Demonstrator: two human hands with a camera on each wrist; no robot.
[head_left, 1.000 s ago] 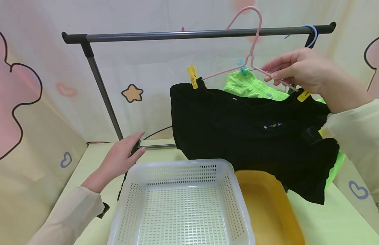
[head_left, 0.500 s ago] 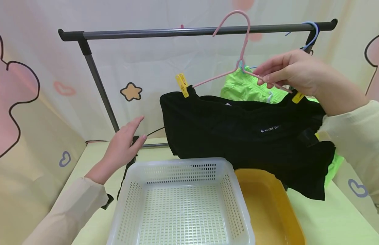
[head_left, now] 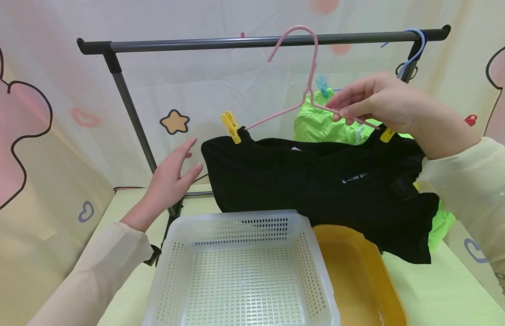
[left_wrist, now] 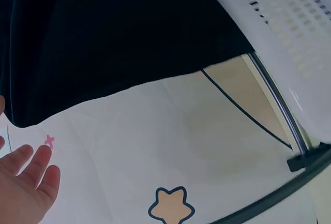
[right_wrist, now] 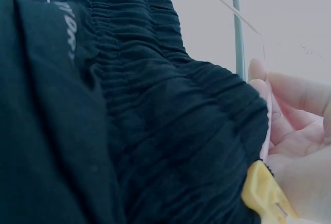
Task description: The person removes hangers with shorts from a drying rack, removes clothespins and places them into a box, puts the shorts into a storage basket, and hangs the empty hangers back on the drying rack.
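Observation:
My right hand (head_left: 382,102) pinches the right arm of a pink clothes hanger (head_left: 276,112), whose hook overlaps the rail in the head view, its tip in front of it. From the hanger hang black shorts (head_left: 301,181), fixed by a yellow clothespin (head_left: 230,127) at each end of the waistband. The right wrist view shows the gathered waistband (right_wrist: 155,63) and a yellow clothespin (right_wrist: 264,193) just below my fingers. My left hand (head_left: 166,185) is raised with spread fingers, left of the shorts, holding nothing; the shorts (left_wrist: 114,38) hang close by in the left wrist view.
A dark clothes rail (head_left: 187,45) spans the back. Lime green shorts (head_left: 317,117) hang on its right from a blue hanger (head_left: 419,43) with a light blue clothespin (head_left: 323,86). In front stand a white perforated basket (head_left: 244,280) and an orange-yellow basin (head_left: 350,271).
The pink hanger and black shorts have moved left and down with my right hand; the hook's tip came from behind the rail to its front. My left hand left the rack's post and rose.

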